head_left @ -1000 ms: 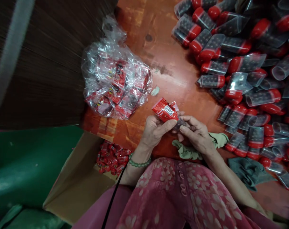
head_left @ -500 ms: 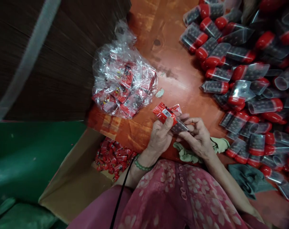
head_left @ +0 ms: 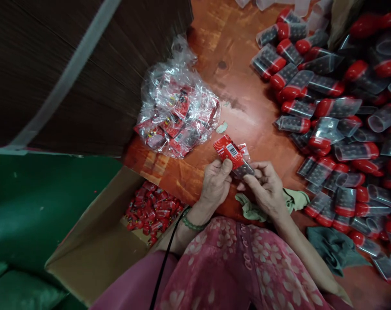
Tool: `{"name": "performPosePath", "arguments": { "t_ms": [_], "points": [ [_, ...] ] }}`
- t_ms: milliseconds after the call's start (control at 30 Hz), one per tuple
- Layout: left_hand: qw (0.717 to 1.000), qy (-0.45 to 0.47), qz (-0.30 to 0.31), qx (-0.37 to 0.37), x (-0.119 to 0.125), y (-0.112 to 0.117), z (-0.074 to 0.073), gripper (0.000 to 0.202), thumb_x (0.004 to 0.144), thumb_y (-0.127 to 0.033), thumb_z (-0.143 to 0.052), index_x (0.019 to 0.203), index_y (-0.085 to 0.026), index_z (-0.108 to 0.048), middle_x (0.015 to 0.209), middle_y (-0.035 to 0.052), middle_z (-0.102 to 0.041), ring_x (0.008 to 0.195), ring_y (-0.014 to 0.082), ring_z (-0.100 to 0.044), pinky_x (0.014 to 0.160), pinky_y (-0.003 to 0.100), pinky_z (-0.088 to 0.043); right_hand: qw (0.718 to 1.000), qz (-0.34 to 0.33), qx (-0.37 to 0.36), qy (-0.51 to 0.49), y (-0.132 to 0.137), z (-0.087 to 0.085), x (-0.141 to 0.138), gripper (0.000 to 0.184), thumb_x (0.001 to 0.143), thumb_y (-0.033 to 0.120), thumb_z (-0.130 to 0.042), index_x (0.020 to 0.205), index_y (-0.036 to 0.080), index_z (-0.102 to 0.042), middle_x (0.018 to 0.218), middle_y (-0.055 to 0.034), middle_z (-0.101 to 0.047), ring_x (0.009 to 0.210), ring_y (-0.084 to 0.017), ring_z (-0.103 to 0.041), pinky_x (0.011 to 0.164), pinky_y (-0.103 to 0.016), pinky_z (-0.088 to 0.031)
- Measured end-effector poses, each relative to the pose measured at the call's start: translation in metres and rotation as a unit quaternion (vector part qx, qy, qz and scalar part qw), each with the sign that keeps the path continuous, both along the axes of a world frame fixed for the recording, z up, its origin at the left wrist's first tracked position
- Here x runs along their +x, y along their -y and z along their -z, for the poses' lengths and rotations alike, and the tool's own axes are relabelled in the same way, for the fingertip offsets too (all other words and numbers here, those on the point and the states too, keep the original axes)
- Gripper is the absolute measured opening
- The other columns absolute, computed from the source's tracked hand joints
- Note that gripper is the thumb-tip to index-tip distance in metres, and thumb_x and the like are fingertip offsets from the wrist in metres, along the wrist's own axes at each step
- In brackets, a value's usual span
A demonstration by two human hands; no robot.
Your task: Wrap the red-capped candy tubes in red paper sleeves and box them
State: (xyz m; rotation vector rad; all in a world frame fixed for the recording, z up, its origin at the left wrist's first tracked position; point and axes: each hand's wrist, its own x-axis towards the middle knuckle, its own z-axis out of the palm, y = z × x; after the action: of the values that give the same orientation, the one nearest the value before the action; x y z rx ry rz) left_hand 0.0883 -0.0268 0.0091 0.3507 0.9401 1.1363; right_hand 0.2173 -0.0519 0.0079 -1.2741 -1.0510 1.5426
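My left hand [head_left: 217,180] is closed, its thumb pressing on a red card [head_left: 228,150] with a white barcode. The card opens out in two flaps at the upper end of a small clear plastic case [head_left: 243,170] with dark, dotted contents. My right hand [head_left: 267,186] pinches the lower end of this case between thumb and fingers. Both hands are just above the table edge, in front of my body. Under my right hand lies a pale green cloth [head_left: 252,209]. What the fingers behind the card touch is hidden.
Many red-ended clear cases [head_left: 327,107] are heaped on the right of the wooden table [head_left: 211,26]. A clear bag [head_left: 179,107] of red packets lies at left. Below it stands a cardboard box [head_left: 95,241] holding red packets [head_left: 153,209]. A dark cloth [head_left: 334,247] lies at right.
The view has shifted slightly. My right fingers have closed in on the lower end of the case, covering more of it. My left hand keeps its hold on the card.
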Motion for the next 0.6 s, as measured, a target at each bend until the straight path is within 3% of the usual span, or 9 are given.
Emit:
{"name": "performPosePath", "arguments": {
  "t_ms": [100, 267, 400, 500, 600],
  "points": [
    [1.0, -0.02, -0.009, -0.004, 0.0, 0.002, 0.009, 0.046, 0.064, -0.06, -0.081, 0.077, -0.017, -0.071, 0.074, 0.0054, -0.075, 0.076, 0.0198, -0.072, 0.066, 0.029, -0.054, 0.995, 0.035, 0.028, 0.087, 0.004, 0.005, 0.0, 0.031, 0.086, 0.042, -0.071, 0.102, 0.026, -0.051, 0.088, -0.0003, -0.073, 0.066, -0.014, -0.07, 0.061, -0.028, -0.057],
    [0.998, -0.035, 0.051, 0.013, -0.001, 0.005, 0.015, 0.043, 0.073, -0.058, -0.076, 0.071, -0.016, -0.068, 0.069, 0.0038, -0.071, 0.052, 0.0118, -0.062, 0.053, 0.025, -0.048, 0.998, 0.006, -0.015, -0.055, -0.004, 0.002, -0.001, 0.028, 0.091, 0.047, -0.064, 0.097, 0.025, -0.047, 0.064, 0.0058, -0.067, 0.05, -0.012, -0.063, 0.054, -0.025, -0.053],
    [0.996, 0.026, 0.083, 0.024, -0.003, 0.0, 0.009, 0.044, 0.073, -0.056, -0.077, 0.086, -0.015, -0.071, 0.077, 0.0071, -0.074, 0.047, 0.0101, -0.056, 0.047, 0.025, -0.045, 0.998, -0.001, -0.035, -0.059, -0.01, 0.0, -0.002, 0.031, 0.088, 0.046, -0.067, 0.097, 0.024, -0.047, 0.063, 0.0071, -0.066, 0.051, -0.01, -0.062, 0.056, -0.023, -0.052],
    [0.997, 0.05, 0.065, 0.005, -0.002, -0.004, 0.006, 0.046, 0.074, -0.054, -0.076, 0.101, -0.017, -0.071, 0.089, 0.0092, -0.076, 0.054, 0.0121, -0.06, 0.046, 0.024, -0.045, 0.997, -0.032, -0.05, -0.047, -0.011, 0.0, 0.0, 0.031, 0.088, 0.047, -0.067, 0.096, 0.024, -0.047, 0.064, 0.0063, -0.066, 0.054, -0.011, -0.064, 0.057, -0.023, -0.053],
    [0.997, 0.063, 0.044, -0.011, 0.001, -0.002, 0.006, 0.046, 0.075, -0.053, -0.076, 0.104, -0.019, -0.07, 0.091, 0.0077, -0.075, 0.054, 0.0118, -0.06, 0.045, 0.023, -0.043, 0.995, -0.062, -0.064, -0.049, -0.013, 0.002, 0.002, 0.033, 0.086, 0.05, -0.067, 0.093, 0.024, -0.048, 0.061, 0.0059, -0.065, 0.052, -0.012, -0.064, 0.053, -0.024, -0.052]
  ]
}}
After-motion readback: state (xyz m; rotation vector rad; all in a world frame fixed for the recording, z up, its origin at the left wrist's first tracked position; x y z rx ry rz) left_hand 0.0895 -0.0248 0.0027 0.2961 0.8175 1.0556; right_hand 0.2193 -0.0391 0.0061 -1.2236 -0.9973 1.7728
